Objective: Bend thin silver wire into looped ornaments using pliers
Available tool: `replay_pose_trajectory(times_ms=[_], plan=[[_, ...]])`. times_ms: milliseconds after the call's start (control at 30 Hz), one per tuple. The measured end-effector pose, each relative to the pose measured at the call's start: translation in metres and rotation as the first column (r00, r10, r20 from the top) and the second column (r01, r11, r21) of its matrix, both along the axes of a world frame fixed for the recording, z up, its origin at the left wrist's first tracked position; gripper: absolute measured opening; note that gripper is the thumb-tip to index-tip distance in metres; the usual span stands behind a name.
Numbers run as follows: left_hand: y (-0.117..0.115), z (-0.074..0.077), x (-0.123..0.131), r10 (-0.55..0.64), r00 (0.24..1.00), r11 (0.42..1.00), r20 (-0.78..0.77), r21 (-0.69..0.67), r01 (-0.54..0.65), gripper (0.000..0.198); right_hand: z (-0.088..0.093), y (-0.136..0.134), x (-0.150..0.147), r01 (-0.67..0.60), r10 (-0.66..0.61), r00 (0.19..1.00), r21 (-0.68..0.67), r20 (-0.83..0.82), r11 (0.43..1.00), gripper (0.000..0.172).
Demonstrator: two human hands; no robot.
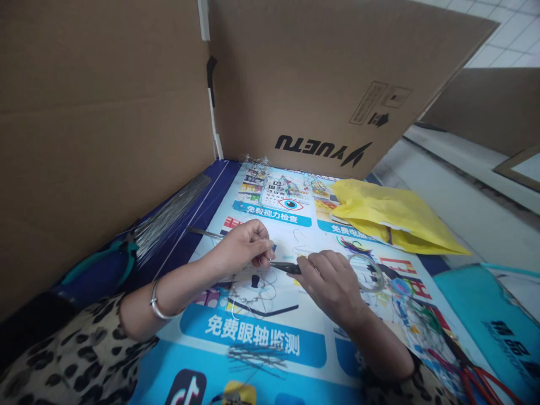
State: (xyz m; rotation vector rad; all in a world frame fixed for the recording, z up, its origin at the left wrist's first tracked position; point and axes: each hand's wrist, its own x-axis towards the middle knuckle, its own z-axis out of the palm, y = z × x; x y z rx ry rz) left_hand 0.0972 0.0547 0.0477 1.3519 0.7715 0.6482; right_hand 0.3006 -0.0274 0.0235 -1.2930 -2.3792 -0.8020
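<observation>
My left hand [243, 243] is closed in a pinch on a thin piece of wire [265, 260] above a printed poster [253, 337]. A silver bangle [157, 301] sits on that wrist. My right hand [331, 281] grips small dark pliers [286, 267], and the pliers' tip meets the wire at my left fingertips. Under the hands lie bent wire pieces and a small dark bead [255, 280].
A bundle of straight silver wires [169, 216] and teal-handled pliers [105, 261] lie at the left by the cardboard wall [97, 124]. A yellow bag [388, 214] lies at the back right. Short wire pieces [255, 357], red-handled pliers [485, 382], a clear coil [371, 270] and a teal bag [493, 320] are nearer.
</observation>
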Motion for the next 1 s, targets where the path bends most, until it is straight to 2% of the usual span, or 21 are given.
replay_pose_trajectory(times_ms=[433,700,1000], plan=[[0.0005,-0.0034,0.0000,0.004,1.000,1.000,0.023,0.003,-0.004,0.018,-0.0032,-0.0010,0.0000,-0.016,0.016,1.000,0.018,-0.002,1.000,0.022],[-0.0010,0.0011,-0.0002,-0.020,1.000,0.995,0.012,0.101,0.018,0.015,0.0007,-0.0012,-0.0043,-0.027,0.028,1.000,-0.047,0.004,0.999,0.015],[0.0007,-0.0004,-0.0015,-0.002,1.000,1.000,0.025,-0.020,0.003,0.020,-0.0013,-0.0017,-0.0011,-0.012,0.012,1.000,0.010,-0.009,1.000,0.017]])
